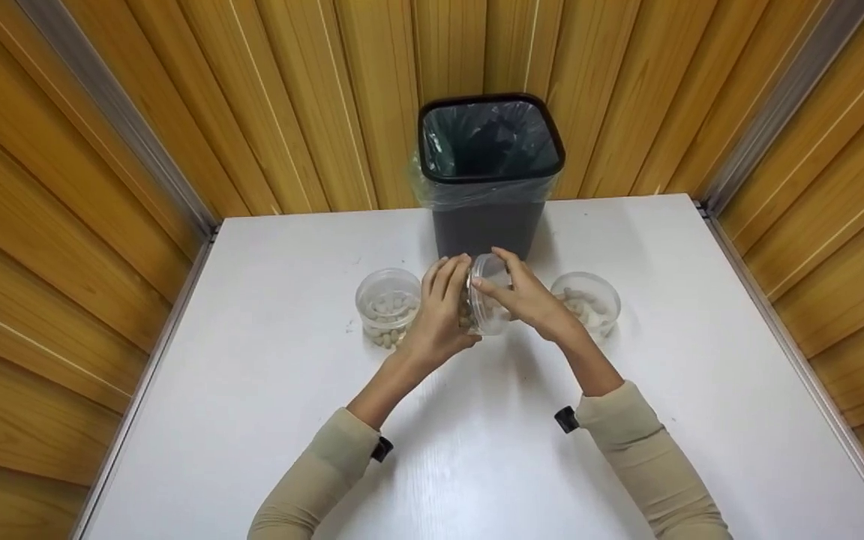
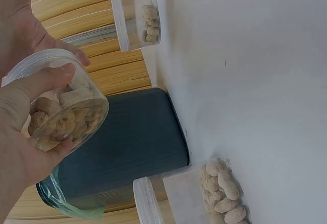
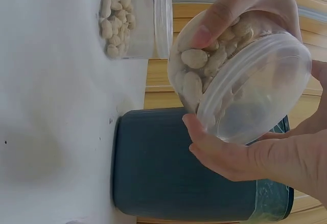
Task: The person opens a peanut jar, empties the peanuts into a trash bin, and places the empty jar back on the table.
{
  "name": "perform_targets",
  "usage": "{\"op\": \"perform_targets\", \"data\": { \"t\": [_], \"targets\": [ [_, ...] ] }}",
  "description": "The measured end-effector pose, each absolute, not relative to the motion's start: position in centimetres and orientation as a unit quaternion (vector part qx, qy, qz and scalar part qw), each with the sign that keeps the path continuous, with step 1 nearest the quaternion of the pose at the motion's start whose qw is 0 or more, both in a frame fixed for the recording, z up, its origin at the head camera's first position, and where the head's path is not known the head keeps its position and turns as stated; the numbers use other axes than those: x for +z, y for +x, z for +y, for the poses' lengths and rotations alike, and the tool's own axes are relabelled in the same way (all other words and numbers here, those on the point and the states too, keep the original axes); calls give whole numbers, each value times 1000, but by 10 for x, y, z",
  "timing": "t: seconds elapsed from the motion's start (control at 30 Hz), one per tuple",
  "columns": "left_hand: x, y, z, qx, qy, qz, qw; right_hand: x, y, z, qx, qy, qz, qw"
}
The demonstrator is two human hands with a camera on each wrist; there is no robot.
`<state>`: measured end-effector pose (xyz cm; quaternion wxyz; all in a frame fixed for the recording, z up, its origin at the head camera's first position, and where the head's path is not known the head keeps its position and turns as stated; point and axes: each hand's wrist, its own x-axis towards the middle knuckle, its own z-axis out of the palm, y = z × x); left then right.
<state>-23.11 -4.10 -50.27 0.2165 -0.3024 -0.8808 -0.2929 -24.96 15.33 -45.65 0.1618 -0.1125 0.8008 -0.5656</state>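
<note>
Over the table, in front of the bin, my left hand (image 1: 436, 319) grips a clear plastic jar (image 3: 196, 65) round its body. The jar is tipped on its side, its lidded end facing right, and unshelled peanuts (image 3: 214, 63) show through its wall. My right hand (image 1: 533, 300) holds the translucent lid (image 3: 260, 88), with fingers and thumb spread round the rim. In the right wrist view the lid sits on the jar's mouth. Part of the right hand is hidden behind the lid there.
A lidded jar of peanuts (image 1: 389, 307) stands to the left of my hands. Another jar (image 1: 603, 304), with fewer pieces low inside, is at the right. Behind my hands a dark bin (image 1: 488, 225) with a plastic liner stands on the white table (image 1: 289, 300). Wood-patterned walls surround it.
</note>
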Motion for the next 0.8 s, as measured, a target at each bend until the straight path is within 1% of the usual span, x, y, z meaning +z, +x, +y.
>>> {"op": "perform_targets", "data": {
  "t": [0.13,0.23,0.3,0.4,0.5,0.57,0.67,0.73,0.8],
  "targets": [
    [-503,-232,-41,-293,-306,-878,223,-456,-249,152,-571,-106,800,153],
    [-499,-235,-42,-308,-297,-879,212,-457,-250,150,-534,-132,827,119],
    [-496,-237,-43,-333,-287,-878,190,-458,-253,151,-499,-161,846,97],
    [-491,-241,-46,-381,-272,-872,142,-456,-258,154,-450,-215,864,74],
    [-487,-243,-48,-423,-253,-865,94,-451,-263,158,-419,-264,866,70],
    [-486,-244,-49,-438,-245,-862,77,-446,-266,159,-403,-287,866,71],
    [-485,-245,-50,-437,-241,-863,83,-439,-267,159,-396,-296,866,77],
    [-486,-245,-48,-419,-247,-867,107,-435,-267,158,-400,-271,871,81],
    [-486,-245,-46,-388,-253,-876,138,-432,-266,157,-415,-227,876,96]
  ]
}}
